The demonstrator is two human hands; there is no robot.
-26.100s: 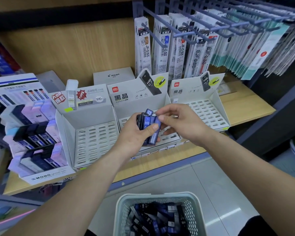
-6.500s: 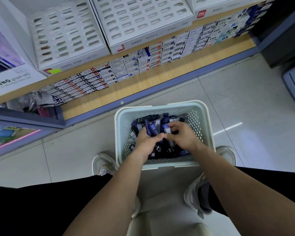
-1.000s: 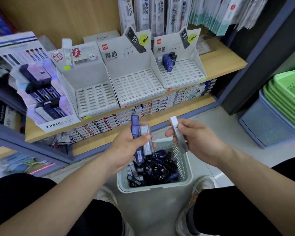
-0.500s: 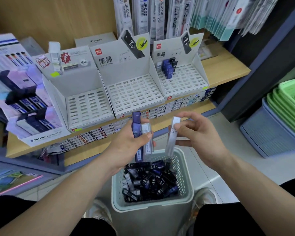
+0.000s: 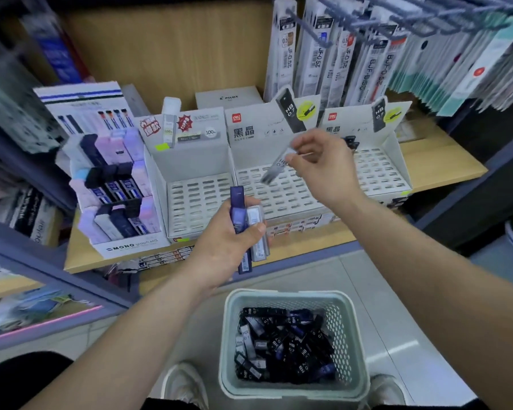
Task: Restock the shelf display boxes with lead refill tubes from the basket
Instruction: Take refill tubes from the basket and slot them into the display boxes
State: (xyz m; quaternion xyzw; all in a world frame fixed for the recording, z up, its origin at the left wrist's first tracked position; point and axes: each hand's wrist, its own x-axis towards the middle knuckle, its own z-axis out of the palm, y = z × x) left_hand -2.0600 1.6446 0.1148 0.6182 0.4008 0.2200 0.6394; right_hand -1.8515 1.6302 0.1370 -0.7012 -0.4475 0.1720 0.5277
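Note:
My right hand (image 5: 323,170) pinches one grey lead refill tube (image 5: 274,170) above the slotted tray of the middle display box (image 5: 264,134). My left hand (image 5: 228,247) grips a small bunch of tubes (image 5: 246,223), one dark blue and the others pale grey, in front of the shelf edge. On the floor between my feet stands the pale green basket (image 5: 228,335), holding several dark tubes (image 5: 288,344). The left display box (image 5: 187,149) shows bare slots. The right display box (image 5: 394,161) has a few dark tubes at its back, partly hidden by my right hand.
A MONO lead display (image 5: 113,184) stands at the shelf's left. Packs of pen refills (image 5: 338,54) hang on hooks above the boxes. Small cartons (image 5: 166,257) line the shelf front under the boxes. A dark shelf post (image 5: 468,208) rises at right.
My right hand has lifted the grey tube up and forward from above the basket to over the middle box. My left hand rose with its bunch. The camera tilted upward.

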